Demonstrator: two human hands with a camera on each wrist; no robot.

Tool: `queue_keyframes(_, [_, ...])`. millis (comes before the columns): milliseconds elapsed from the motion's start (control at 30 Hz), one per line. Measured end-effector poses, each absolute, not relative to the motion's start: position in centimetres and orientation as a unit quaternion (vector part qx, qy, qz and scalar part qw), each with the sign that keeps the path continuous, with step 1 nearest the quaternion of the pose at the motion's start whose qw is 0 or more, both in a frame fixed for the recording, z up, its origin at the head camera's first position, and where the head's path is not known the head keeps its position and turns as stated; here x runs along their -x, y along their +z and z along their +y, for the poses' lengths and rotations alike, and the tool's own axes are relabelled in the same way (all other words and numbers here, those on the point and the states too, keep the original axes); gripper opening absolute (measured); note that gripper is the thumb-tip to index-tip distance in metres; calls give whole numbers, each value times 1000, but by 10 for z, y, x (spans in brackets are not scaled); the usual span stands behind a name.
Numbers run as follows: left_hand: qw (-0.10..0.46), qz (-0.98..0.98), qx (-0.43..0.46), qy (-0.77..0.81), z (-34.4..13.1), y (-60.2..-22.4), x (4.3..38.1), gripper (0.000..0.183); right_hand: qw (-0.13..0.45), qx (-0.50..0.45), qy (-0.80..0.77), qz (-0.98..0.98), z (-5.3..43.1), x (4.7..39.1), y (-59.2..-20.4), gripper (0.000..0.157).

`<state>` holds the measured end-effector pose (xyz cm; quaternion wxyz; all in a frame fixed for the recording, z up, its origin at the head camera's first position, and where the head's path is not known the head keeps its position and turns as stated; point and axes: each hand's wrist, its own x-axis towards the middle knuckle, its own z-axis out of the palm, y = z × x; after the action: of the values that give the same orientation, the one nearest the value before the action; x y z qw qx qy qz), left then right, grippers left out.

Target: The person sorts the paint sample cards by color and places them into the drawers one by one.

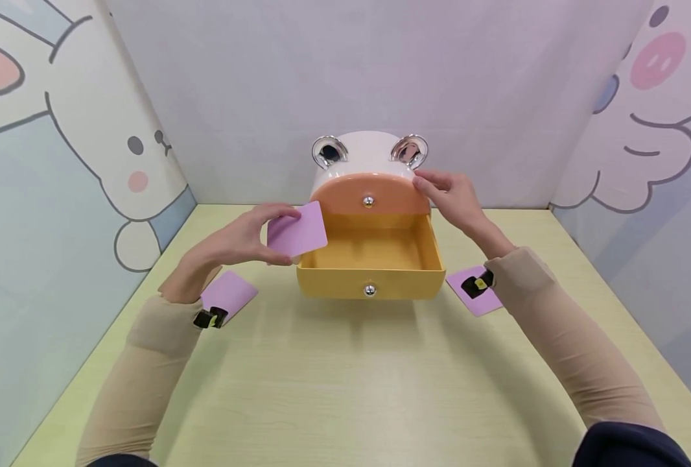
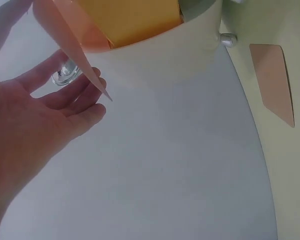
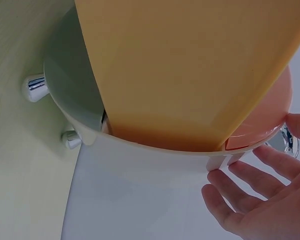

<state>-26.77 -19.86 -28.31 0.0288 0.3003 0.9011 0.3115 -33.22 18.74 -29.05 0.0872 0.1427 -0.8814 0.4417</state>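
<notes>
My left hand (image 1: 237,237) pinches a flat pink-purple card (image 1: 303,230) between thumb and fingers, at the left side of a pulled-out yellow drawer (image 1: 370,283). In the left wrist view the card (image 2: 72,42) is almost edge-on, the left hand (image 2: 40,105) around it. The drawer belongs to a white storage box (image 1: 371,152) with two shiny round ears and a shut orange top drawer (image 1: 345,194). My right hand (image 1: 453,198) touches the box's upper right edge, fingers extended; in the right wrist view the right hand (image 3: 265,192) has its thumb at the orange front and fingertips along the white side.
Another purple card (image 1: 229,295) lies on the table (image 1: 357,389) under the left forearm, and one more purple card (image 1: 476,301) lies at the right. Short silver feet (image 3: 36,87) carry the box. Printed panels (image 1: 42,194) and a pale back curtain (image 1: 252,97) enclose the table.
</notes>
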Motion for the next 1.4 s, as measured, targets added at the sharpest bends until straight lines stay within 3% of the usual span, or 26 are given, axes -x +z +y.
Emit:
queue_keyframes(967, [52,886,-396,234,-136,-271,277,63,84,-148,445,-879,188,333,-292,56])
queue_keyframes(1400, [83,893,-390,210,-109,-271,281,65,83,-139,448,-879,188,332,-291,56])
